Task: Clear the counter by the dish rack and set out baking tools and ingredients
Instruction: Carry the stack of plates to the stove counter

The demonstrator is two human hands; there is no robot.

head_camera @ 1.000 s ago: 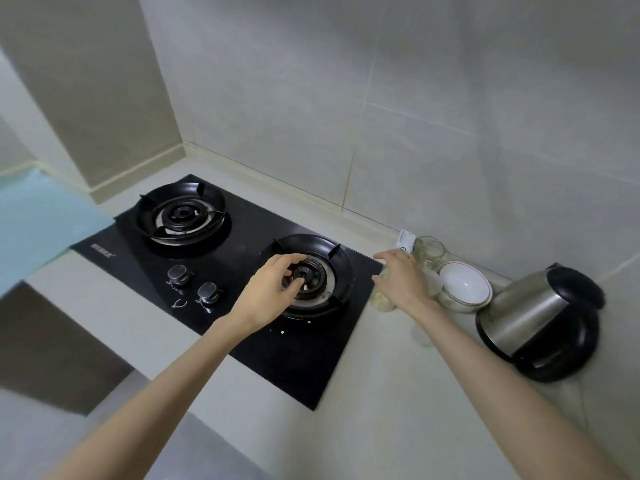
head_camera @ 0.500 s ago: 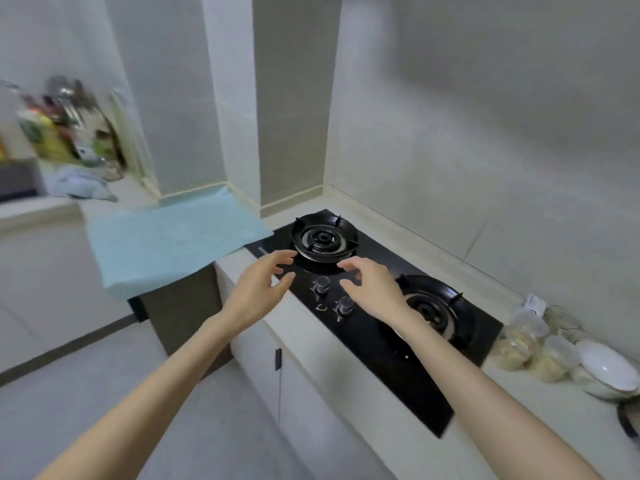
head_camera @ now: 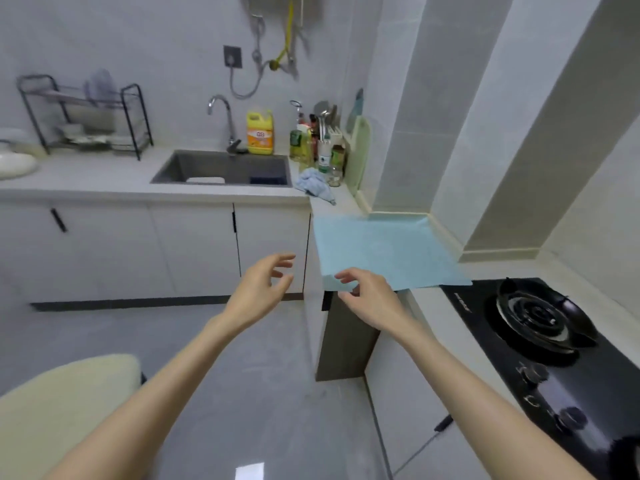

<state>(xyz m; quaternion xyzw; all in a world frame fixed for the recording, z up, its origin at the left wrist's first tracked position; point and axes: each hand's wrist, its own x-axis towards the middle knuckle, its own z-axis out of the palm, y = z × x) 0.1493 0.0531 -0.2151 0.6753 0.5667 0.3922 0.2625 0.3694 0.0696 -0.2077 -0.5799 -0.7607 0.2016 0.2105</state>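
Swinging left versus half a second back: both hands off the hob knobs, hob (head_camera: 554,368) now out at the right edge, sink corner in view instead.

Left hand (head_camera: 258,285) up in mid-air in front of the white cabinet doors (head_camera: 194,251), fingers loosely curved and apart, holding nothing. Right hand (head_camera: 367,299) just beside it, fingers relaxed and spread too, fingertips right at the near corner of the blue mat (head_camera: 388,251). Can't tell if actually touching it.

Blue mat lying flat on the bit of worktop between hob and sink run, near edge hanging over the front.

Dish rack (head_camera: 83,116) well apart from both hands, far left against the wall, standing on the counter (head_camera: 86,178). Pale plate-like thing upright on its top tier, lower stuff too blurry to call. White dish (head_camera: 15,164) left of the rack at the frame edge.

Sink (head_camera: 221,168) to the right of the rack, faucet (head_camera: 221,112) behind it, yellow jug (head_camera: 259,133) at the back right corner. Cluster of bottles (head_camera: 311,143) past that, crumpled blue cloth (head_camera: 313,181) in front of them, pale green cutting board (head_camera: 358,150) leaning on the wall. Cream seat (head_camera: 62,403) bottom left.
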